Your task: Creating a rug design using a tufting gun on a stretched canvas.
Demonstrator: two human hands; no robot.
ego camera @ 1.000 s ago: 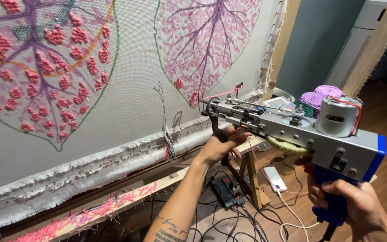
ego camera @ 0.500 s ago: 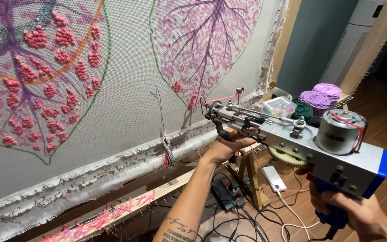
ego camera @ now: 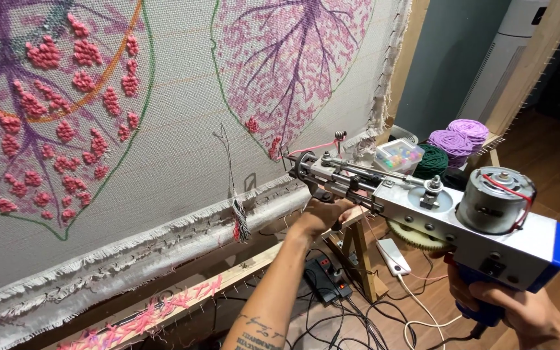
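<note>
A: Item one, lower right of the frame?

B: Tufting gun (ego camera: 422, 207), grey metal body, blue rear edge, round motor on top, needle end pointing left toward the cloth. Right hand (ego camera: 520, 311), grip wrapped around the blue rear handle at the bottom right corner. Left hand (ego camera: 322, 217), grip closed under the front handle at centre frame.

A: Backing?

B: Grey tufting cloth (ego camera: 183, 136) stretched on a wooden frame (ego camera: 247, 275), filling the upper left and centre. Two leaf outlines on it, part filled with pink and purple tufts. The needle tip sits just beside the lower edge of the right-hand leaf.

A: Containers?

B: One clear plastic box (ego camera: 398, 154), right of centre, lid on, holding small pieces in mixed colours; what they are cannot be told. Beside it, loose: dark green yarn ball (ego camera: 432, 161), two lilac yarn balls (ego camera: 460, 135).

A: Floor?

B: Black power strip (ego camera: 324, 279) with cables, lower centre. Pink yarn scraps (ego camera: 157, 310) lie along the frame's bottom rail.
</note>
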